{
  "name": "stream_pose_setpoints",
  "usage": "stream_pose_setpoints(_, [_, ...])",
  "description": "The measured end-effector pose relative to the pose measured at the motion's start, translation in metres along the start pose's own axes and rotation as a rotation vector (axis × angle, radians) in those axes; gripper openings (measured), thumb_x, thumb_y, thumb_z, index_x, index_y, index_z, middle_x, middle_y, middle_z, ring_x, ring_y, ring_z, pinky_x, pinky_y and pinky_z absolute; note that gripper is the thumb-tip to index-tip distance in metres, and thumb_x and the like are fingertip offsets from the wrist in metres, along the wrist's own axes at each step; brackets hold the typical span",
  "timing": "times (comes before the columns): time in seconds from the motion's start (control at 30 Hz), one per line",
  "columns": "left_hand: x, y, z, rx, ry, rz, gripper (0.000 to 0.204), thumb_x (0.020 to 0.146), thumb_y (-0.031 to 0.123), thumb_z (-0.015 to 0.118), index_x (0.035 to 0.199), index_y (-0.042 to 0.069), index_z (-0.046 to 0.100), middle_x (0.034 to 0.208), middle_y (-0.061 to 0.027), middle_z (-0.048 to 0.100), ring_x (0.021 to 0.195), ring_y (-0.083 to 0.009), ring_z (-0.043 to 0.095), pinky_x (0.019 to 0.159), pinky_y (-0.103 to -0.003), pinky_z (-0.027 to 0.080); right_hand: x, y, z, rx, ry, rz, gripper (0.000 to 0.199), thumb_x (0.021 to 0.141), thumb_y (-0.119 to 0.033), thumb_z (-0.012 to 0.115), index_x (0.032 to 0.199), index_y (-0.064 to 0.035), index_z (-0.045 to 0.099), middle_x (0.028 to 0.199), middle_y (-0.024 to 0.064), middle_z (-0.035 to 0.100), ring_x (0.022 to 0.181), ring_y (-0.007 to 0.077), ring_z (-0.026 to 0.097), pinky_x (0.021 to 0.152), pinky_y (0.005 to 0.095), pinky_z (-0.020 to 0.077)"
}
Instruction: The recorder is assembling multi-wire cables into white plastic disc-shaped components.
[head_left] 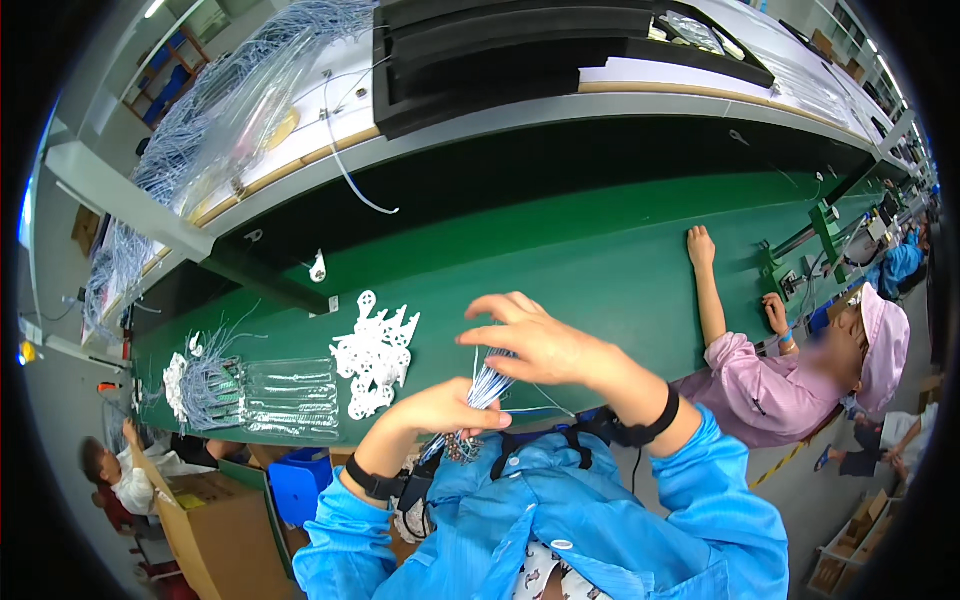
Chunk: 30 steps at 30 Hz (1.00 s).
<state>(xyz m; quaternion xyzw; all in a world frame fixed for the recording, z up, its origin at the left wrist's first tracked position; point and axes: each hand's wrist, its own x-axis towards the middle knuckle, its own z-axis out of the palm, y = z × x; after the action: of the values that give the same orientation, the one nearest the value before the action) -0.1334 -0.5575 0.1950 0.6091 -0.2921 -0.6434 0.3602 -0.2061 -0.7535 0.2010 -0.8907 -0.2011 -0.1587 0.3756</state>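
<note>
My left hand (447, 409) is closed around a bundle of thin blue and white wires (488, 387) just beyond the front edge of the green table. The bundle slants, and small metallic ends (455, 448) hang below that hand in front of my blue jacket. Over the bundle's upper end is my right hand (540, 343), its fingers curved and spread apart; whether they touch the wires is hard to see. One loose wire sticks out to the right. Left of my hands lies a pile of white plastic parts (375, 355) with round and spoked shapes.
Clear plastic bags (290, 397) and a tangle of blue-white wires (212, 385) lie farther left on the green table (590, 270). A shelf with black trays (500, 70) spans the back. At right, a person in pink (765, 385) rests an arm on the table near a green fixture (825, 235).
</note>
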Motion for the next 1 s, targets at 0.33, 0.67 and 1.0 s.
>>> stream_pose_setpoints(0.33, [-0.011, -0.037, -0.017, -0.663, -0.226, 0.254, 0.038, 0.091, 0.042, 0.059, 0.086, 0.005, 0.054, 0.066, -0.0021, 0.05, 0.056, -0.0115, 0.049, 0.05, -0.023, 0.041, 0.021, 0.008, -0.003, 0.163, 0.021, 0.196, 0.013, 0.083, -0.007, 0.064, 0.095, -0.0033, 0.068, 0.086, 0.0107, 0.066, 0.081, 0.0247, 0.061, 0.074, 0.0335, 0.0504])
stream_pose_setpoints(0.67, [-0.011, -0.048, -0.019, -0.786, -0.201, 0.314, 0.028, 0.093, 0.032, 0.056, 0.088, 0.004, 0.053, 0.067, -0.0047, 0.051, 0.062, -0.0164, 0.051, 0.056, -0.027, 0.042, 0.024, 0.003, 0.006, 0.774, 0.151, 0.581, 0.013, 0.09, -0.011, 0.062, 0.094, 0.0011, 0.065, 0.084, 0.0033, 0.065, 0.074, 0.0105, 0.06, 0.066, 0.0243, 0.0489])
stream_pose_setpoints(1.0, [-0.008, -0.044, -0.014, -0.611, -0.267, 0.282, 0.018, 0.086, 0.018, 0.062, 0.092, 0.002, 0.056, 0.067, -0.0044, 0.054, 0.06, -0.0136, 0.053, 0.054, -0.026, 0.041, 0.065, -0.061, -0.041, -0.063, -0.181, -0.319, 0.012, 0.08, -0.015, 0.067, 0.089, -0.0093, 0.061, 0.074, 0.0048, 0.054, 0.069, 0.0235, 0.06, 0.054, 0.0351, 0.0483])
